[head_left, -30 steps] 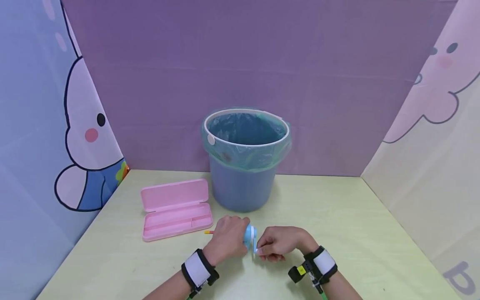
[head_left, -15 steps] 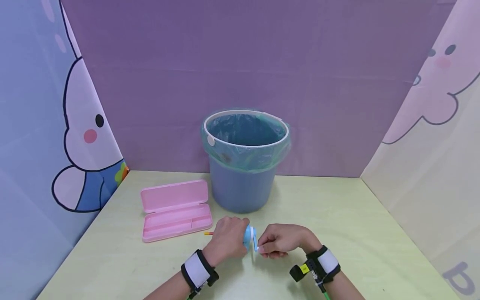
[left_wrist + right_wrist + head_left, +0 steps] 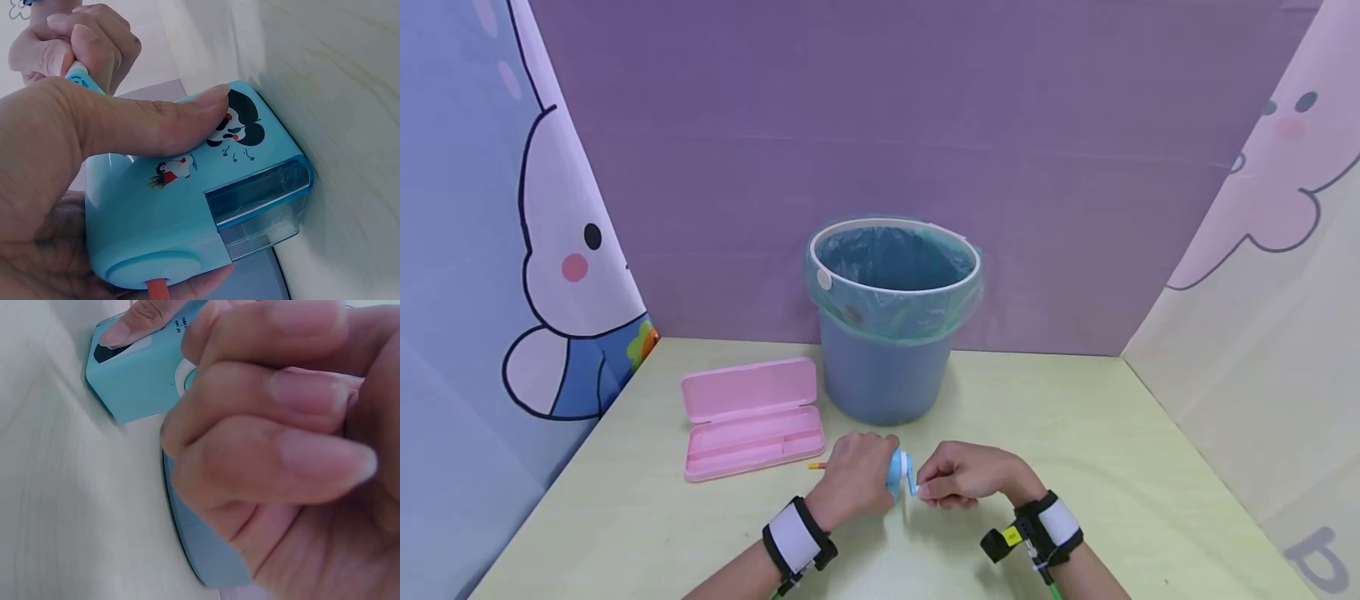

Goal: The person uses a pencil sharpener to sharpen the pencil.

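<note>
A light blue crank pencil sharpener [image 3: 181, 206] with cartoon prints and a clear shavings drawer [image 3: 269, 212] sits on the table. My left hand [image 3: 859, 475] grips its body, thumb across the printed face. From the sharpener's left end sticks out a pencil [image 3: 817, 466], orange-red where it enters the hole in the left wrist view. On the other end, my right hand [image 3: 962, 475] pinches the knob of the crank handle [image 3: 912, 475] between thumb and curled fingers. In the right wrist view those fingers hide the crank.
An open pink pencil case [image 3: 752, 446] lies left of the hands. Behind them stands a blue bucket [image 3: 883, 367] lined with a green plastic bag. A purple backdrop [image 3: 887, 125] rises at the table's [image 3: 1037, 408] far edge, with printed cloths at both sides.
My right hand has shifted slightly up and to the right, and the crank handle's lower end has swung right with it. The left hand, sharpener and pencil stay in place.
</note>
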Action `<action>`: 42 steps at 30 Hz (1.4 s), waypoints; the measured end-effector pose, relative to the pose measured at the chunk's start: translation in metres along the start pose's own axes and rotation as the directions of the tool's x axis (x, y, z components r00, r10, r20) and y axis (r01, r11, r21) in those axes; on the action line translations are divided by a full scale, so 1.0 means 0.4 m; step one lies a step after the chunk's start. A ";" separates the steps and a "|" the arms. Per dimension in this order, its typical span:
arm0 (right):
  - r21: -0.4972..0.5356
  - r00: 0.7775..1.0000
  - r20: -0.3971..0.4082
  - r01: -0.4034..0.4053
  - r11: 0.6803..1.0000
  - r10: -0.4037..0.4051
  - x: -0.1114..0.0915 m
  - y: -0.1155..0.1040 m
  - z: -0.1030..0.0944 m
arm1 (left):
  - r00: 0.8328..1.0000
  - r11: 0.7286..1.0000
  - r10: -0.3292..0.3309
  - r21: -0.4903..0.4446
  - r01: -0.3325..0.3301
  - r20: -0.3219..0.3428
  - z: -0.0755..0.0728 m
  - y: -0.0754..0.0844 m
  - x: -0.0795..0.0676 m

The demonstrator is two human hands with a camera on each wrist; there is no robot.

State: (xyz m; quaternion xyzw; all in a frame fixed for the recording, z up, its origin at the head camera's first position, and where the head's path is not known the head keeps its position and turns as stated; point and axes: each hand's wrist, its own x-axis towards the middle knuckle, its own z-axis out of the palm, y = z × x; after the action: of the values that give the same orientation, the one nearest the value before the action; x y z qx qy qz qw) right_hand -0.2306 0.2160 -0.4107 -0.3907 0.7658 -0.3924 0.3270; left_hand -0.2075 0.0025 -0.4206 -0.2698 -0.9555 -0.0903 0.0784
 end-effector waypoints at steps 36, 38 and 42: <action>0.051 0.991 -0.111 0.083 0.995 -0.077 -0.009 -0.006 -0.006 | 0.999 1.000 0.011 0.007 -0.011 -0.030 0.002 -0.001 -0.001; 0.056 0.990 -0.120 0.077 0.995 -0.070 -0.009 -0.006 -0.007 | 1.000 1.000 0.009 0.007 -0.009 -0.030 0.002 -0.001 -0.001; 0.048 0.987 -0.140 0.089 0.995 -0.082 -0.008 -0.005 -0.010 | 0.999 1.000 0.011 0.016 -0.010 -0.031 0.004 -0.001 0.000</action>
State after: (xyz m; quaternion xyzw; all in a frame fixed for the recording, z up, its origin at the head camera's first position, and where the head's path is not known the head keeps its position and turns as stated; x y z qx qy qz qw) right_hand -0.2317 0.2194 -0.4065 -0.3862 0.7582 -0.4526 0.2667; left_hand -0.2079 0.0025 -0.4222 -0.2727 -0.9534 -0.0866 0.0960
